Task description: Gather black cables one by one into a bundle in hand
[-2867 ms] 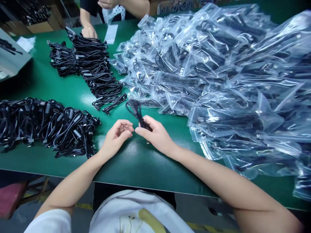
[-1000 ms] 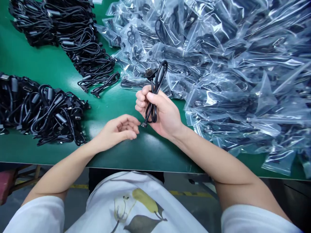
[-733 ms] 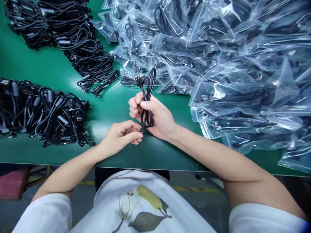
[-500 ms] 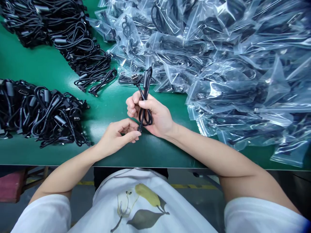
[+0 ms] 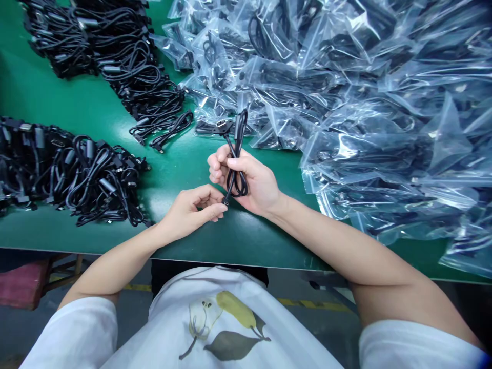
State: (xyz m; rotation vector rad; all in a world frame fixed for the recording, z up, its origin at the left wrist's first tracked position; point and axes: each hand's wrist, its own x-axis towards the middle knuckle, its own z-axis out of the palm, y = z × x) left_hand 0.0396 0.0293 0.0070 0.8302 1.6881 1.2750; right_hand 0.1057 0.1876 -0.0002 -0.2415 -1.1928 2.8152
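Note:
A bundled black USB cable (image 5: 240,130) stands roughly upright over the table, its loops gathered at mid-length. My right hand (image 5: 253,182) is closed round it, the thumb pressed across the loops. A broad USB socket end (image 5: 223,125) sticks up at the left of the bundle. At the bottom, the cable's small plug (image 5: 226,201) sits at the thumb and fingertips of my left hand (image 5: 196,207), which pinches it. The left fingers are curled and partly hide one another.
Several bundled black cables (image 5: 96,184) form a pile at the left on the green table (image 5: 169,166). Another cable pile (image 5: 134,72) runs along the back left. Clear zip bags with cables (image 5: 369,148) cover the back and right. A red stool (image 5: 23,287) stands below the table edge.
The whole view has shifted slightly, so the table's things appear a little further right. Both hands keep nearly the same hold on the cable.

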